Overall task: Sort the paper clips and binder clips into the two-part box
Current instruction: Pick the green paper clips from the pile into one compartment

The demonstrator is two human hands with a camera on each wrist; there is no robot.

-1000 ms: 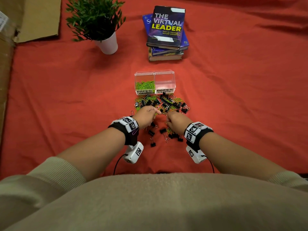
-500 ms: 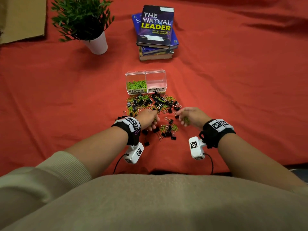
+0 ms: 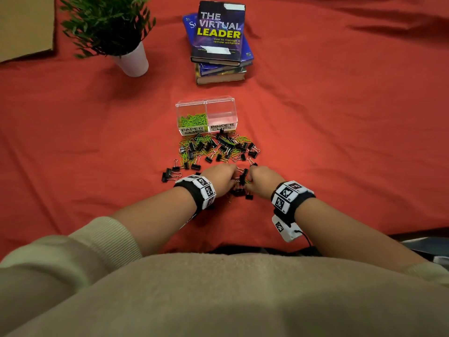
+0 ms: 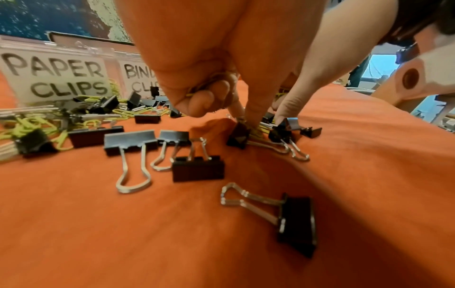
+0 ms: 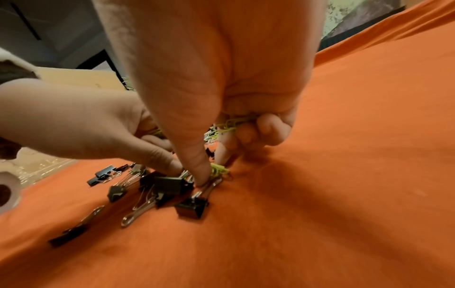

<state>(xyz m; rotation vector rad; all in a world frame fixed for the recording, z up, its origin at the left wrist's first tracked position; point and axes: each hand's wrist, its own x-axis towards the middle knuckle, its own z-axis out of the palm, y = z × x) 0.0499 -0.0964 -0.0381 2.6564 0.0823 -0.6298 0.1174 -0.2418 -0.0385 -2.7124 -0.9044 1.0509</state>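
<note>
A clear two-part box [image 3: 206, 116] stands on the red cloth; its left part, labelled PAPER CLIPS [image 4: 56, 76], holds green paper clips [image 3: 193, 119], its right part looks bare. A mixed pile of black binder clips [image 3: 220, 148] and green paper clips lies just in front of the box. My left hand [image 3: 222, 177] and right hand [image 3: 261, 178] meet over a small cluster nearer me. The left hand [image 4: 236, 115] holds green paper clips in its curled fingers while thumb and forefinger pick at a clip. The right hand [image 5: 211, 173] grips green paper clips [image 5: 231, 123] in its curled fingers and pinches another.
A stack of books [image 3: 218, 42] lies behind the box and a potted plant [image 3: 114, 32] stands at the back left. Cardboard [image 3: 24, 27] lies at the far left corner. Loose binder clips [image 3: 170, 175] sit left of my left wrist.
My right hand has swung back left from the side and now meets my left hand over the near cluster. The left hand shifted slightly right.
</note>
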